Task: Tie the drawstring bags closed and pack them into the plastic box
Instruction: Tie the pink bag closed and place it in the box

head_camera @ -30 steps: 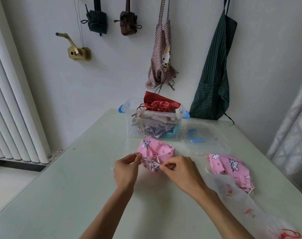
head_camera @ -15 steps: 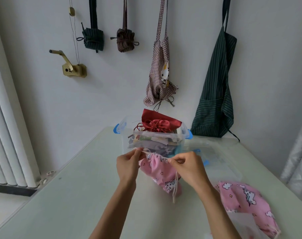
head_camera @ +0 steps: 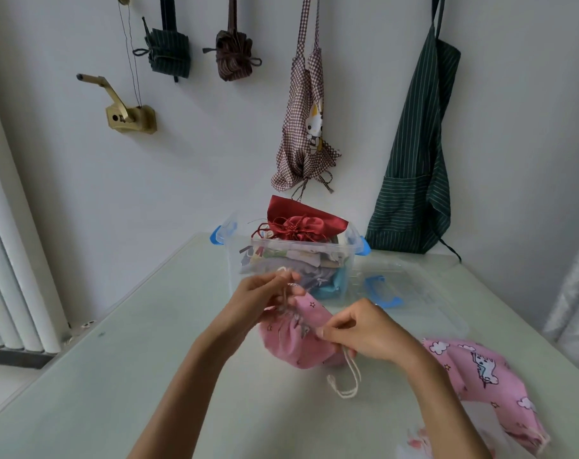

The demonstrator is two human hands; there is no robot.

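A pink unicorn-print drawstring bag (head_camera: pixel 298 342) sits bunched between my hands above the table. My left hand (head_camera: pixel 258 299) pinches the white cord at the bag's gathered mouth. My right hand (head_camera: pixel 364 329) grips the bag's right side and the other cord (head_camera: pixel 347 379), whose loop hangs down to the table. Behind them stands the clear plastic box (head_camera: pixel 238 260) with blue latches, piled with several bags and a red satin bag (head_camera: pixel 301 223) on top. A second pink bag (head_camera: pixel 486 382) lies flat at the right.
The box's clear lid (head_camera: pixel 414 293) with a blue handle lies right of the box. A thin printed plastic sheet (head_camera: pixel 417 442) lies near the front right edge. Aprons and small bags hang on the wall behind. A white radiator (head_camera: pixel 10 260) stands at the left.
The bag was lifted off the table, its cords stretched apart at box height, then lowered. Its mouth is now gathered, and my right hand has dropped to the bag's side.
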